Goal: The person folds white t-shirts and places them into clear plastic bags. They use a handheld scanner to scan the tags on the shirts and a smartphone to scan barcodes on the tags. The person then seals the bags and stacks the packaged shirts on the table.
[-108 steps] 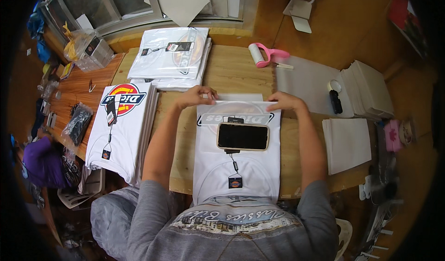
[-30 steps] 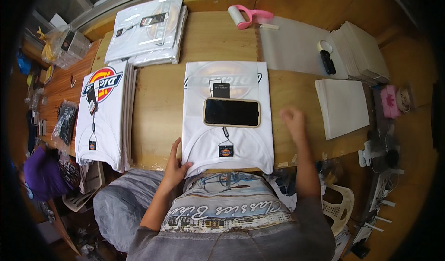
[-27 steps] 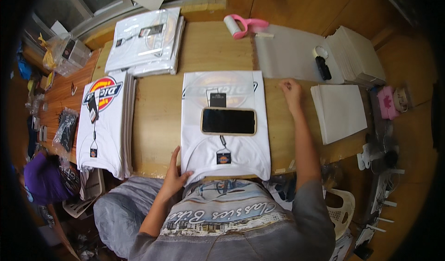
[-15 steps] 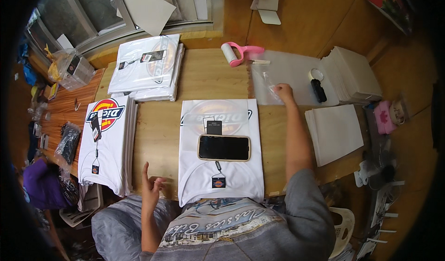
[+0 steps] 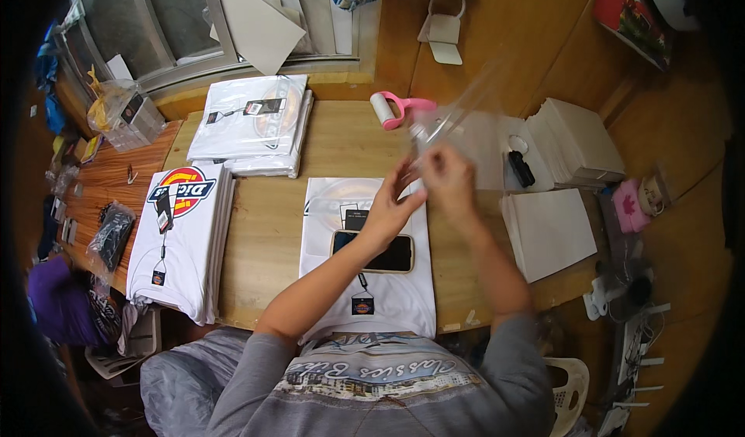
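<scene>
A clear plastic bag (image 5: 464, 105), blurred by motion, is raised above the far side of the table, with my right hand (image 5: 450, 175) closed on its near edge. Close beside it, my left hand (image 5: 396, 208) has its thumb and fingers apart; whether the fingertips touch the bag I cannot tell. Under my left forearm, a folded white T-shirt (image 5: 334, 282) lies in front of me, in clear film at its far part. A dark-screened phone (image 5: 392, 254) rests on it, partly hidden by that forearm. Black tags (image 5: 362, 306) lie on the shirt.
Folded white T-shirts (image 5: 182, 258) are stacked at left, with bagged shirts (image 5: 248, 123) behind. A pink lint roller (image 5: 400, 111) lies at the far edge. Right stand a cardboard stack (image 5: 578, 142), pale sheets (image 5: 549, 231), a black object (image 5: 521, 168) and a pink box (image 5: 630, 206).
My right hand has lifted the plastic bag from the table and come left. My left hand has moved from beside the shirt up over it to the bag. The view has shifted slightly.
</scene>
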A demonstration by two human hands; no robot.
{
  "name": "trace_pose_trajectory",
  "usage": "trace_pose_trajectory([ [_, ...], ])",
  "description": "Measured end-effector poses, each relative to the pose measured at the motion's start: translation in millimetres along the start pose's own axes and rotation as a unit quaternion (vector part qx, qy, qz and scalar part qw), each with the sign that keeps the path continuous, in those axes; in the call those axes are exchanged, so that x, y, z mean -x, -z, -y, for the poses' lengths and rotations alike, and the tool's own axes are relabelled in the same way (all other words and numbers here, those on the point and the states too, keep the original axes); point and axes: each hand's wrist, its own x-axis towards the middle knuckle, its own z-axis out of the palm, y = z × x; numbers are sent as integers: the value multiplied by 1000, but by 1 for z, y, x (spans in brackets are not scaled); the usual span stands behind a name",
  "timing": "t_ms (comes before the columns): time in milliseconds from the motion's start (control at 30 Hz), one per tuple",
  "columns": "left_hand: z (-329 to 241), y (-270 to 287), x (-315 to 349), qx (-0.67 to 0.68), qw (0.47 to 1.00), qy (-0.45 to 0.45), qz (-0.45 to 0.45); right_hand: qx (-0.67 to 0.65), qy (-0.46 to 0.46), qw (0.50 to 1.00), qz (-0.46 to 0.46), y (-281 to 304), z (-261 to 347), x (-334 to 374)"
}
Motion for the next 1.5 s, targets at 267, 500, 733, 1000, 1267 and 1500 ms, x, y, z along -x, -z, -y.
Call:
trace_pose_trajectory([
  [267, -91, 23, -26, -77, 993, -63, 61, 211, 266, 938, 64, 60, 94, -39],
  [500, -182, 59, -39, -250, 944, -196, 91, -76, 136, 868, 471, 44, 83, -107],
  [733, -232, 118, -35, -478, 836, -266, 54, -261, -10, 891, 371, 66, 87, -105],
  [1000, -236, 126, -54, -535, 812, -136, 186, 155, 226, 895, 352, 59, 81, -120],
  [1267, -228, 119, -104, -662, 655, -363, 37, 368, 228, 896, 98, 72, 51, -146],
  [1500, -240, 50, -77, -708, 606, -347, 104, 284, 65, 904, 311, 13, 116, -109],
])
